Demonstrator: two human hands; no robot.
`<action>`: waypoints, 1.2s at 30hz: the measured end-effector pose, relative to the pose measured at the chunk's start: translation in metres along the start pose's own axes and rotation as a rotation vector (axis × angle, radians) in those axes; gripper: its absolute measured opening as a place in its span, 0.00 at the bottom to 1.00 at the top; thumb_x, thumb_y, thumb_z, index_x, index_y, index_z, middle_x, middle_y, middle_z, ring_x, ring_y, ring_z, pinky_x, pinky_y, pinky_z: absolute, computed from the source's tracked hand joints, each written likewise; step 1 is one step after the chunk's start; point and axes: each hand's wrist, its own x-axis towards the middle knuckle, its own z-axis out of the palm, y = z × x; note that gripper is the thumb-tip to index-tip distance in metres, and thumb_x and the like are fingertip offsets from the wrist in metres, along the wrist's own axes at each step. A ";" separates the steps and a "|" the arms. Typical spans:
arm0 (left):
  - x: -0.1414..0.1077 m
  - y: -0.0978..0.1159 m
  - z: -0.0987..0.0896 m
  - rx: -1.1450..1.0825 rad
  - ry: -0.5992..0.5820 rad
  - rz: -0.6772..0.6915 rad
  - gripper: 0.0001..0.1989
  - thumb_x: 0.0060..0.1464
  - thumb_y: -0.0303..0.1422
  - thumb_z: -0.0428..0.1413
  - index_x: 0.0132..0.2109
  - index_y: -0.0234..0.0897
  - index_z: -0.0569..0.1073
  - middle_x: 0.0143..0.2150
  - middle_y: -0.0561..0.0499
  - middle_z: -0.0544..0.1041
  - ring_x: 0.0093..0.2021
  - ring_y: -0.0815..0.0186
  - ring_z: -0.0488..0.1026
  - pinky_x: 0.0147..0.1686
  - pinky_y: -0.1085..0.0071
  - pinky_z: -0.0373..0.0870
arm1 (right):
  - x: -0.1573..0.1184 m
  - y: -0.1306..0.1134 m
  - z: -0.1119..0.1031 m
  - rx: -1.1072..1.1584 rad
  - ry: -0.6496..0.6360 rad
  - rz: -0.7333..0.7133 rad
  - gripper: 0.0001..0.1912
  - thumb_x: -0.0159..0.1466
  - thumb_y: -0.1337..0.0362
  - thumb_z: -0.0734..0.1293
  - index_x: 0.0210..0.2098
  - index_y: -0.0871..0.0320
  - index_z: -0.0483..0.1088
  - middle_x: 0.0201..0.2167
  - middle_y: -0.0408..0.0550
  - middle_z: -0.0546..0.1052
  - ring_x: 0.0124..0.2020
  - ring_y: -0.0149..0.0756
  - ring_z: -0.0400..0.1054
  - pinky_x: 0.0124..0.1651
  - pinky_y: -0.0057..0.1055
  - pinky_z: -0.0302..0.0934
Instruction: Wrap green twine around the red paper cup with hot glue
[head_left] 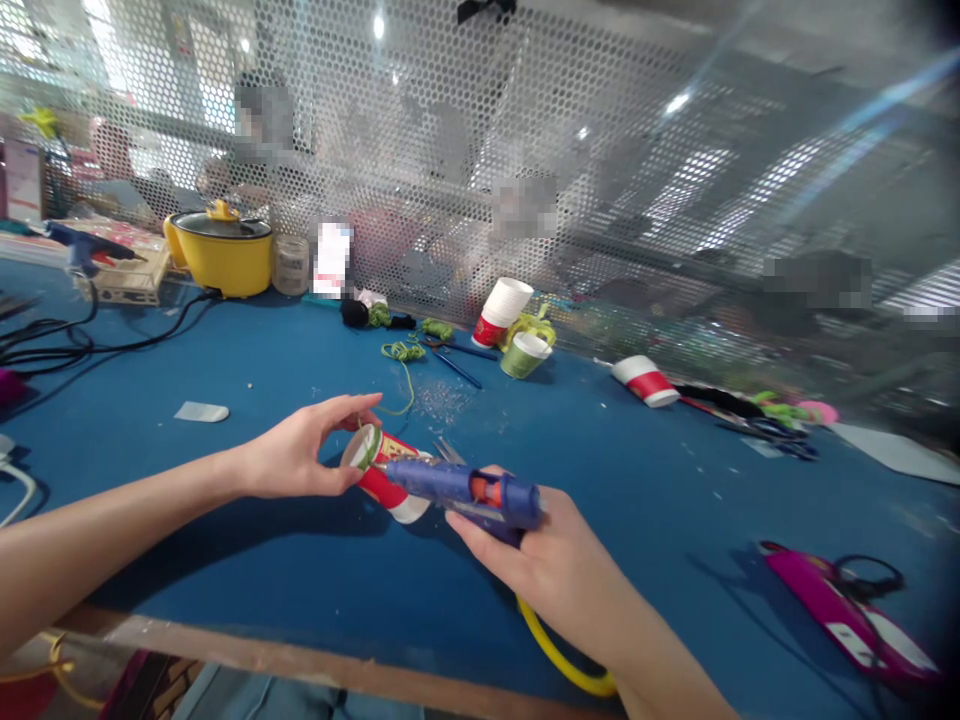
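Note:
My left hand (311,445) grips a red and white paper cup (390,485) at its base end, thumb below and fingers above. The cup lies tilted on its side over the table. Green yarn (366,447) is wound at the end in my left hand, and a strand runs back to a small loose bundle (403,351). In my right hand (551,550) is a blue glue gun (461,490), its nozzle pointing left and touching or nearly touching the cup by the yarn. A yellow cable (559,655) hangs below that hand. Scissor tips (448,452) show partly behind the gun.
A stack of paper cups (501,312) and a green-wrapped cup (525,355) stand at the back, before a perforated screen (420,130). Another cup (646,382) lies right. A yellow electric pot (225,255) and second glue gun (90,245) sit left. A magenta case (840,610) lies front right.

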 end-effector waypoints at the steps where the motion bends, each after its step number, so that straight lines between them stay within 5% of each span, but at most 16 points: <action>1: 0.000 0.000 0.000 -0.001 0.000 0.005 0.36 0.43 0.28 0.55 0.60 0.32 0.54 0.51 0.43 0.69 0.51 0.60 0.67 0.54 0.59 0.63 | 0.000 0.000 0.000 -0.001 0.002 0.006 0.06 0.57 0.62 0.65 0.30 0.58 0.71 0.27 0.43 0.77 0.28 0.33 0.69 0.34 0.25 0.65; 18: -0.002 0.000 -0.001 -0.005 -0.027 0.061 0.37 0.42 0.27 0.55 0.61 0.35 0.53 0.52 0.42 0.68 0.52 0.59 0.66 0.53 0.60 0.64 | 0.014 0.003 0.001 -0.059 0.120 -0.065 0.10 0.57 0.64 0.65 0.37 0.58 0.74 0.32 0.45 0.80 0.31 0.37 0.73 0.37 0.28 0.67; 36: -0.001 -0.003 0.000 -0.012 -0.012 0.040 0.36 0.43 0.27 0.55 0.61 0.34 0.54 0.52 0.42 0.69 0.51 0.60 0.67 0.53 0.59 0.64 | 0.007 0.004 -0.001 -0.043 0.051 -0.015 0.07 0.57 0.63 0.64 0.32 0.59 0.72 0.28 0.45 0.78 0.28 0.36 0.71 0.34 0.29 0.65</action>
